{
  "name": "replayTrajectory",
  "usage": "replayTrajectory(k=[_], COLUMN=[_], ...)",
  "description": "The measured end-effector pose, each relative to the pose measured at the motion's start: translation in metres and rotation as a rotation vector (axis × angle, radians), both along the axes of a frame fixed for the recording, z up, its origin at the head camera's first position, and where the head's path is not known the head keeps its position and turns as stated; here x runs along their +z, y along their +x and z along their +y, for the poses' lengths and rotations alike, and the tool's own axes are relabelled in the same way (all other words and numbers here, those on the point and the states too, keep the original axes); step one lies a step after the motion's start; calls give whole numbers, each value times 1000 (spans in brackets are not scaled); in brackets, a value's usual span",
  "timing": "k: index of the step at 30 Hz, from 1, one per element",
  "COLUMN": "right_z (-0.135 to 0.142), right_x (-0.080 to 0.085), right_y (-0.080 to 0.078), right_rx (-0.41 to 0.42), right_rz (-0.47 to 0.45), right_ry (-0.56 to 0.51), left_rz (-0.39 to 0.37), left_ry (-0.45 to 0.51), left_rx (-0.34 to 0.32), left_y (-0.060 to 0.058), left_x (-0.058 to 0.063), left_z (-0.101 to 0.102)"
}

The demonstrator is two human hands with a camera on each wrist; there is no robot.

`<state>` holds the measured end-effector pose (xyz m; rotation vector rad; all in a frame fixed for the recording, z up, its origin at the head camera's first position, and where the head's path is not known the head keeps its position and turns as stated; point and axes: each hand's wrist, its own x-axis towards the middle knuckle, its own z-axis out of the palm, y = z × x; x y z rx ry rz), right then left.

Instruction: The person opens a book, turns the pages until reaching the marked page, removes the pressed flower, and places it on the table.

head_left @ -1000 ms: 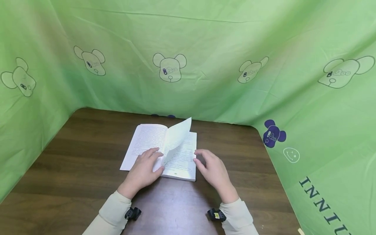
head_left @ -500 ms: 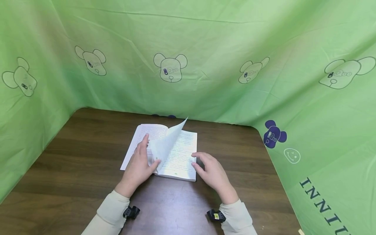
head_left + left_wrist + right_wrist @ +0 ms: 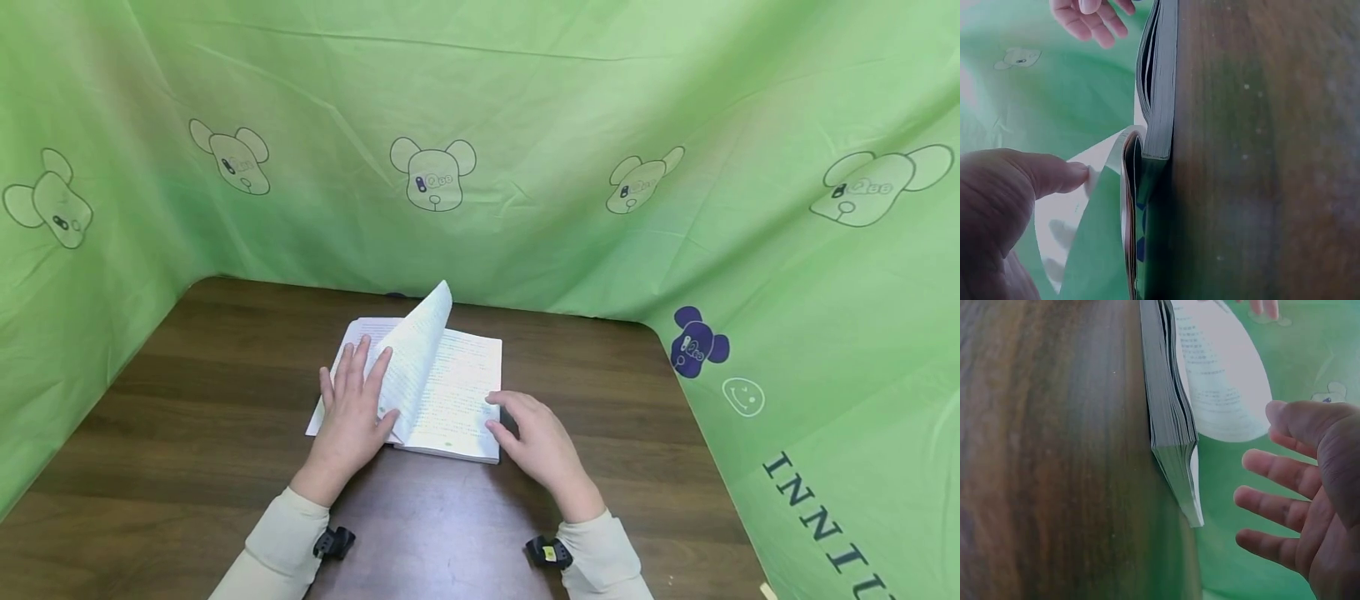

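An open book lies on the table, its thick stack of pages on the right. One page stands lifted and leans over to the left, its top corner curling up. My left hand is spread over the left side, fingers straight. In the left wrist view the thumb touches the raised page. Beside the book's right edge is my right hand, fingers loosely bent. The right wrist view shows that hand holding nothing, apart from the page block.
The brown wooden table extends around the book. A green cloth printed with bear heads hangs behind and at both sides. Black wrist cameras sit at both cuffs.
The lifted page has swung from right to left over the book. My left hand has shifted left and spread its fingers. The right hand has barely moved.
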<state>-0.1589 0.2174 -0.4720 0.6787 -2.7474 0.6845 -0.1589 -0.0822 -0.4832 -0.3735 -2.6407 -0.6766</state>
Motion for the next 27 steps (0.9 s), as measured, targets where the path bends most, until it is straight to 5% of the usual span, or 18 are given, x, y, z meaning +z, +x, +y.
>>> replayTrajectory(k=[8, 17, 27], right_z=[-1, -2, -2], right_x=[-3, -8, -13], right_y=[1, 3, 4], right_rx=[60, 144, 120], right_rz=[-35, -227, -264], right_ry=[41, 128, 159], left_rz=[-48, -217, -405], left_ry=[-53, -94, -109], left_rx=[-92, -161, -189], left_y=[0, 0, 1], left_x=[-4, -7, -10], left_z=[0, -2, -3])
